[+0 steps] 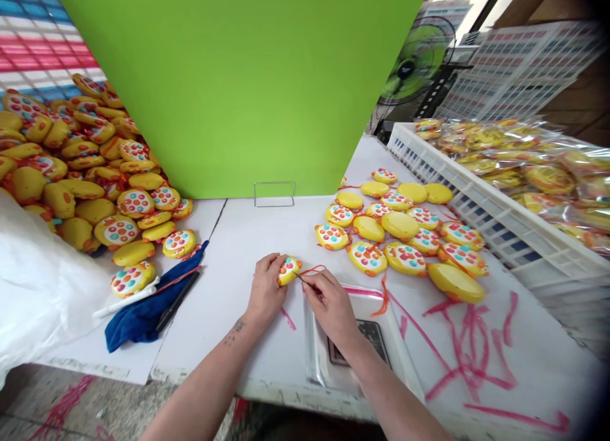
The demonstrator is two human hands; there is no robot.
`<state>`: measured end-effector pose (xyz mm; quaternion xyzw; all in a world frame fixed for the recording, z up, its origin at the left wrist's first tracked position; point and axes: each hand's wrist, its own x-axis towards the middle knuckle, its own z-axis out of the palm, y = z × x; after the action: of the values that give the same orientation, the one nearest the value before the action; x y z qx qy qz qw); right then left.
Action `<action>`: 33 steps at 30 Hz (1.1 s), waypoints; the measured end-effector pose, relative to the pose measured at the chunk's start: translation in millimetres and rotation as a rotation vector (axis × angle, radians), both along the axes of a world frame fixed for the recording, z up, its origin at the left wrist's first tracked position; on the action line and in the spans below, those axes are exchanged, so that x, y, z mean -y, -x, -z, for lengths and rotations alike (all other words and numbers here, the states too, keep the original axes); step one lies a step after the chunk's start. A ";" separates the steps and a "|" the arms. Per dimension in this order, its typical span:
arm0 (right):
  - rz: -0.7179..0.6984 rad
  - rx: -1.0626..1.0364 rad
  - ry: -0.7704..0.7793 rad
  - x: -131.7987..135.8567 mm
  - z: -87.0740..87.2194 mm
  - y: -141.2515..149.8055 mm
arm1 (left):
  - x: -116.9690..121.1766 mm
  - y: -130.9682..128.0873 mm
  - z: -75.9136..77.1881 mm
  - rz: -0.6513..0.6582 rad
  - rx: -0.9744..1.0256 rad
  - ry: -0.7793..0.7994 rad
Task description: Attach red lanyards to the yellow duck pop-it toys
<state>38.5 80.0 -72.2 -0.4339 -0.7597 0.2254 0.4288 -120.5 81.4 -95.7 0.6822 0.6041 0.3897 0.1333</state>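
My left hand (267,287) is closed around a small yellow toy (288,271) with a white face covered in coloured dots. In my right hand (333,301), a thin dark pointed tool (300,276) is pinched, its tip at the toy's right edge. Its exact kind is too small to make out. An orange cord (312,269) loops from that edge of the toy toward my right fingers. Below my right forearm is a clear plastic tray (314,365) holding a dark rectangular pad (374,339), partly covered by the arm.
More yellow toys (366,258) lie at right, and a large heap (76,168) is at left. A green board (248,91) stands ahead. A blue cloth (136,320) and black pen (177,301) lie left, pink strips (476,358) right. A white crate (476,199) holds bagged toys.
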 end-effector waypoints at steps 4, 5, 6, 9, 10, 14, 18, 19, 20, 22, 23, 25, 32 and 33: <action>0.064 0.004 0.001 0.0 0.4 0.4 | -0.2 0.1 0.0 -0.010 0.008 -0.002; 0.045 0.011 -0.007 0.2 0.5 0.7 | -0.3 0.2 0.0 -0.011 0.008 -0.006; 0.013 0.014 -0.018 0.3 0.5 0.9 | -0.3 0.3 0.2 -0.009 0.007 -0.008; -0.017 -0.007 -0.029 0.3 0.7 1.0 | -0.5 0.6 1.0 -0.006 0.007 -0.007; 0.013 -0.013 -0.023 0.1 0.9 0.8 | -0.6 0.7 1.4 -0.008 0.007 -0.008; 0.048 0.012 -0.019 -0.2 2.7 0.3 | -0.7 0.8 2.7 -0.015 -0.013 -0.023; -0.003 0.028 -0.043 -0.1 4.5 0.4 | -0.5 0.3 3.0 -0.007 -0.034 -0.026; 0.032 0.027 -0.036 -0.1 4.8 0.4 | -0.5 0.2 3.1 -0.008 -0.036 -0.027; 0.063 0.029 -0.029 -0.2 5.1 0.3 | -0.6 0.1 3.3 -0.010 -0.037 -0.030; 0.062 0.044 -0.034 -0.1 5.5 0.4 | -0.8 0.0 3.9 -0.013 -0.044 -0.041; 0.033 0.053 -0.043 0.1 5.6 0.5 | -0.9 0.1 4.3 -0.013 -0.048 -0.047; -0.016 0.062 -0.056 0.5 5.4 0.9 | -1.1 0.4 5.0 -0.010 -0.054 -0.054; 0.030 0.055 -0.049 0.2 4.4 1.6 | -0.6 0.9 4.8 -0.014 -0.054 -0.055; -0.003 0.052 -0.062 0.3 4.6 1.7 | -0.5 0.8 4.5 -0.012 -0.053 -0.056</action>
<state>36.7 79.7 -76.8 -0.4250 -0.7778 0.1908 0.4219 -121.3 81.9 -100.2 0.6921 0.6005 0.3888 0.0957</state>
